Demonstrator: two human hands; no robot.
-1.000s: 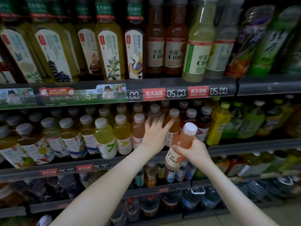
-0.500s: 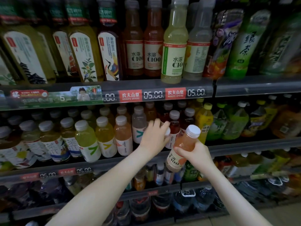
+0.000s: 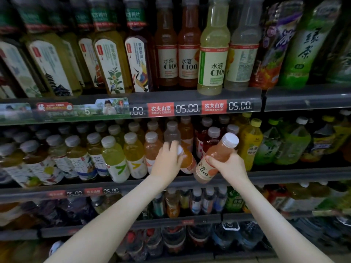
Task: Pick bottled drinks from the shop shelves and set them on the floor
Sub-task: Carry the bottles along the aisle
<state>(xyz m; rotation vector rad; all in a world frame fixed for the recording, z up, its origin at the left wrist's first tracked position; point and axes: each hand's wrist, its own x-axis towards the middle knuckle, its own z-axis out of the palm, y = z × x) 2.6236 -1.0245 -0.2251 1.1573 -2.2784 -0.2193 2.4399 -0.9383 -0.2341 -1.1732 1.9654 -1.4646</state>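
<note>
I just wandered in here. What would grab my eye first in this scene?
The right hand holds a tilted pink bottle with a white cap, right of centre. Beside it, the left hand grips the top of an orange bottle on the crowded middle shelf. Red price tags stand out above them.

My single head-worn wide-angle camera faces the shop shelving square-on, tilted slightly downward and very near, with both forearms rising from the bottom corners. The left hand (image 3: 168, 162) and right hand (image 3: 228, 166) sit just below centre, the upper shelf rail (image 3: 303, 100) above them and a lower shelf rail (image 3: 161, 223) beneath.
</note>
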